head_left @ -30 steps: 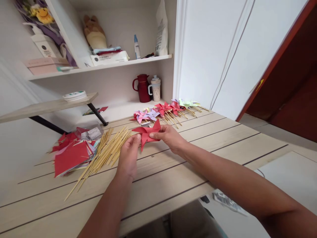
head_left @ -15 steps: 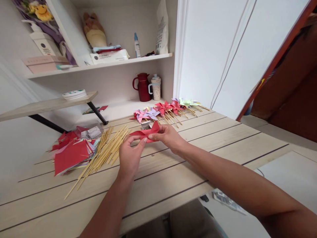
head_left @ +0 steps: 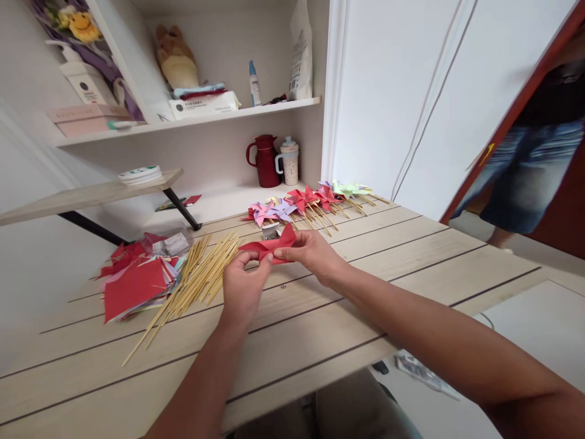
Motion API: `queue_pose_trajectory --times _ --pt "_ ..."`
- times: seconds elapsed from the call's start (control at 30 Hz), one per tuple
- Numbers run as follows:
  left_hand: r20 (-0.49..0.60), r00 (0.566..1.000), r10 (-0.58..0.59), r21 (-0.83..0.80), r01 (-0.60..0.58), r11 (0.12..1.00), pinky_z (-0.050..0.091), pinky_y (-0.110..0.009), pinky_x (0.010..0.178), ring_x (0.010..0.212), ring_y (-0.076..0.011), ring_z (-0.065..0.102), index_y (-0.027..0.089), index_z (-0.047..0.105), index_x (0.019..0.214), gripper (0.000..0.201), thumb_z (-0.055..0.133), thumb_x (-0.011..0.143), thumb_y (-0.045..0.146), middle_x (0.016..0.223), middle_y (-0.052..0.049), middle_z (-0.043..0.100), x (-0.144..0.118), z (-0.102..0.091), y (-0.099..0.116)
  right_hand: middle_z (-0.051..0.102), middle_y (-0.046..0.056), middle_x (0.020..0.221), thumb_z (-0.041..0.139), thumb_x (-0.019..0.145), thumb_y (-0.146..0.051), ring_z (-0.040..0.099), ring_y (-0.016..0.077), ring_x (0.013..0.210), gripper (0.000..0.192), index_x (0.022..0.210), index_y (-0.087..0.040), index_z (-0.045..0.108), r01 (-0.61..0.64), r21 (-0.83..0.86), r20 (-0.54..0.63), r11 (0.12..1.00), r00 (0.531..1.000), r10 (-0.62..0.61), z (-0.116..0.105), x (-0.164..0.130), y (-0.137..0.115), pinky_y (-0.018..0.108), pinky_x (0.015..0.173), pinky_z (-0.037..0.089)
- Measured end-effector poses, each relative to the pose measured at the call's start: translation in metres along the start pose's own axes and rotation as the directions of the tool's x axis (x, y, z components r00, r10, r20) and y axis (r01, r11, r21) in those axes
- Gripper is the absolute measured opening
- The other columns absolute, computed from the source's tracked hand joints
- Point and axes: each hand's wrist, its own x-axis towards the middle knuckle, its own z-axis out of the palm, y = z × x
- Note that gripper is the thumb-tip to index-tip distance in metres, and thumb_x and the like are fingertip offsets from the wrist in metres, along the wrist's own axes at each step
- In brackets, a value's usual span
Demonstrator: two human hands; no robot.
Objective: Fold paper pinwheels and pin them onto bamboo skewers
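Note:
A folded red paper pinwheel head (head_left: 270, 245) is held flat just above the wooden table (head_left: 411, 256). My left hand (head_left: 242, 286) pinches its near left edge. My right hand (head_left: 311, 251) grips its right side with thumb on top. A loose bundle of bamboo sticks (head_left: 196, 277) lies to the left of my left hand. Further left sits a pile of red and coloured paper squares (head_left: 132, 283). Behind my hands a row of finished pinwheels (head_left: 311, 204) on sticks lies on the table.
A red jug (head_left: 265, 161) and a white cup (head_left: 289, 163) stand at the back under a shelf (head_left: 192, 119) of bottles and boxes. A small shelf board (head_left: 86, 195) juts out at left. Another person in dark shorts (head_left: 530, 177) stands in the doorway at right.
The pinwheel head has tipped from facing me to lying nearly flat between my fingers. A person has come into view in the doorway on the right.

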Motion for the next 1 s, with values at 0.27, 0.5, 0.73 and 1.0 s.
queue_pose_trajectory --times 0.27,0.5,0.73,1.0 --pt "0.013 0.996 0.089 0.051 -0.090 0.995 0.049 -0.031 0.078 0.083 -0.0208 0.066 0.021 0.078 0.080 0.019 0.081 0.074 0.039 0.085 -0.005 0.075 0.000 -0.001 -0.007 0.077 0.003 0.077 0.090 0.061 -0.035 0.069 0.0197 0.075 0.027 0.080 -0.018 0.080 -0.026 0.032 -0.012 0.999 1.000 0.026 0.001 0.000 -0.001 0.038 0.084 0.053" --pt "0.026 0.999 -0.019 -0.039 0.020 0.999 0.047 -0.028 0.071 0.074 -0.0170 0.062 0.020 0.078 0.080 0.019 0.079 0.073 0.037 0.075 -0.003 0.071 0.002 0.000 -0.006 0.079 0.004 0.087 0.088 0.064 -0.036 0.072 0.0225 0.085 0.026 0.085 -0.021 0.080 0.000 0.039 0.045 0.999 0.999 -0.001 0.004 -0.002 -0.002 0.042 0.092 0.054" --pt "-0.020 0.998 -0.059 -0.091 0.057 0.994 0.046 -0.027 0.071 0.073 -0.0155 0.062 0.019 0.077 0.078 0.020 0.079 0.071 0.037 0.078 -0.002 0.072 0.005 0.000 -0.005 0.077 0.002 0.089 0.089 0.064 -0.038 0.069 0.0208 0.086 0.032 0.086 -0.021 0.074 0.055 0.045 0.041 0.997 0.998 -0.057 0.006 -0.002 0.000 0.040 0.089 0.053" --pt "-0.094 0.985 -0.145 -0.163 0.128 0.978 0.048 -0.028 0.073 0.075 -0.0163 0.063 0.017 0.079 0.081 0.025 0.082 0.065 0.036 0.082 -0.004 0.074 0.012 -0.007 -0.004 0.073 0.002 0.087 0.080 0.075 -0.044 0.067 0.0193 0.088 0.031 0.095 -0.023 0.070 0.136 -0.058 -0.145 0.989 0.979 -0.143 -0.013 0.002 -0.006 0.037 0.088 0.050"
